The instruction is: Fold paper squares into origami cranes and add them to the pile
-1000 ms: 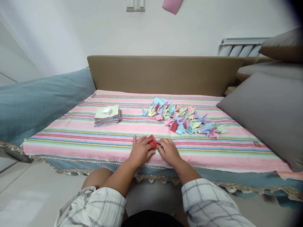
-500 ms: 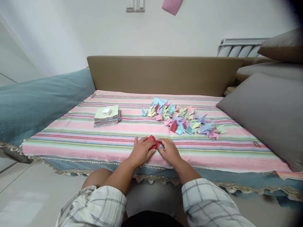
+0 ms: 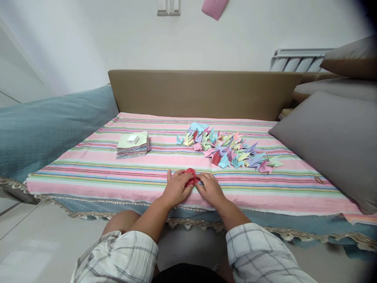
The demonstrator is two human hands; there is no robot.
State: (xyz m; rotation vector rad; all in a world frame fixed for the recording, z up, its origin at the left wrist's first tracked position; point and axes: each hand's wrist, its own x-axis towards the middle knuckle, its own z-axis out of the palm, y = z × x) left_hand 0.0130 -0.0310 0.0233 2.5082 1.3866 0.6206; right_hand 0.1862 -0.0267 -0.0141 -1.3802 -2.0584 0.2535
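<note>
A piece of red origami paper (image 3: 191,176), partly folded, lies on the striped cloth (image 3: 97,184) near the sofa's front edge. My left hand (image 3: 176,188) grips it from the left, thumb and fingers closing on its near side. From the right, my right hand (image 3: 210,188) pinches the paper's other edge. Fingers cover much of the paper, so its exact folds are hidden. Beyond my hands lies a spread of folded paper cranes (image 3: 226,149) in many colours. To the left stands a stack of square paper (image 3: 132,147) with a small white box (image 3: 132,139) on top.
Grey cushions (image 3: 332,141) are piled at the right end, and a blue-covered armrest (image 3: 59,125) bounds the left. A brown backrest (image 3: 200,94) runs along the far side. Near the cushion lies a small brown ring-like item (image 3: 319,179).
The red paper has opened out slightly between my fingers and looks rounder at its far edge. Both hands stay in nearly the same place.
</note>
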